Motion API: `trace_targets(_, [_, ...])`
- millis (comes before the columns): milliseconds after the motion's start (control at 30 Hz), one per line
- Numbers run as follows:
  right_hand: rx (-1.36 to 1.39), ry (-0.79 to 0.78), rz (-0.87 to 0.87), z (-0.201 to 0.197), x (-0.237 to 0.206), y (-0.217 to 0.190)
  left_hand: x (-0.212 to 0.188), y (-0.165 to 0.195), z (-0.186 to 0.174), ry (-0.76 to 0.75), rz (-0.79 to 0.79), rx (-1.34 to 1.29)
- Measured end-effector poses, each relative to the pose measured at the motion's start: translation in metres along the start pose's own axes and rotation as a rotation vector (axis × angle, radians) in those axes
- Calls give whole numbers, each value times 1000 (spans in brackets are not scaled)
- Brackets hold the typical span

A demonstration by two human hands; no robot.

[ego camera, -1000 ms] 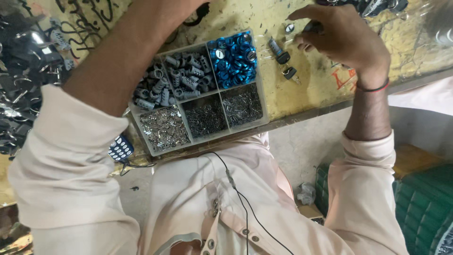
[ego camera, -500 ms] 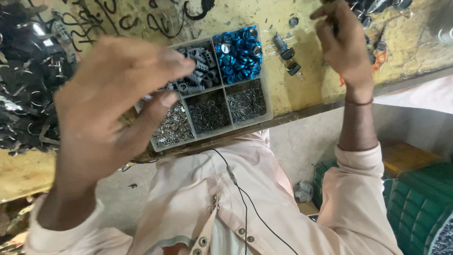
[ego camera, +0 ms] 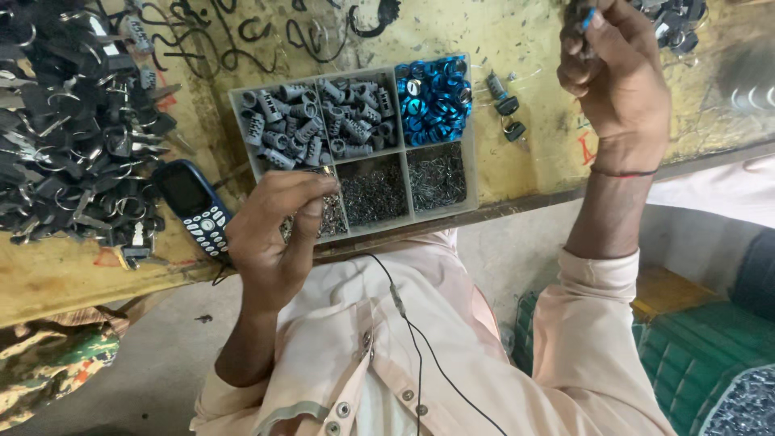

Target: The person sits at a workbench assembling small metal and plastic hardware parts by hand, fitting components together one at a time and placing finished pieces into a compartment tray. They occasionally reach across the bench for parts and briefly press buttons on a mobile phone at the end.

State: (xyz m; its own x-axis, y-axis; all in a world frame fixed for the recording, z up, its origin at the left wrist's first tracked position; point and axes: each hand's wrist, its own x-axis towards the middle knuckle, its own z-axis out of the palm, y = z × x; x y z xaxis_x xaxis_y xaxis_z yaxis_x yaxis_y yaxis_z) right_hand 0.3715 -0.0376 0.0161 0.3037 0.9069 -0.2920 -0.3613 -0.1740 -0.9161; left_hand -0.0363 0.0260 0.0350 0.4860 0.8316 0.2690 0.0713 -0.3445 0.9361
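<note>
A grey compartment tray [ego camera: 472, 173] lies on the yellow worktop. It holds grey ribbed cylinders [ego camera: 323, 113], blue rings [ego camera: 432, 97] and small metal pins [ego camera: 436, 173]. My left hand [ego camera: 278, 230] hovers over the tray's near-left compartment, its thumb and fingers pinched on a tiny metal piece [ego camera: 325, 170]. My right hand [ego camera: 617, 77] is raised beyond the tray's right end. It is closed on a small dark part with a blue ring [ego camera: 583, 20], which the fingers mostly hide.
A heap of black-headed keys on rings [ego camera: 73, 121] covers the worktop's left side, with a dark blue phone [ego camera: 192, 206] beside it. Two small lock cylinders [ego camera: 504, 109] lie right of the tray. More dark parts [ego camera: 674, 16] sit at the far right. A green woven seat [ego camera: 694, 355] is below.
My left hand has dropped from in front of the camera down to the tray's near-left compartment. My right hand has lifted up and to the right with its part.
</note>
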Motion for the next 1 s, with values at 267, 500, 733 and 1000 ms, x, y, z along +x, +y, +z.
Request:
trace_targets(267, [-1099, -188, -337, 93, -13, -3, -15, -29, 12, 128, 140, 138])
trace_targets(500, [-300, 137, -238, 96, -28, -33, -18, -33, 10, 181, 132, 71])
trace_targets(733, [-596, -135, -217, 85, -37, -9, -15, -36, 12, 156, 133, 38])
trace_targets(1000, [-647, -242, -370, 91, -30, 2, -16, -34, 12, 167, 122, 60])
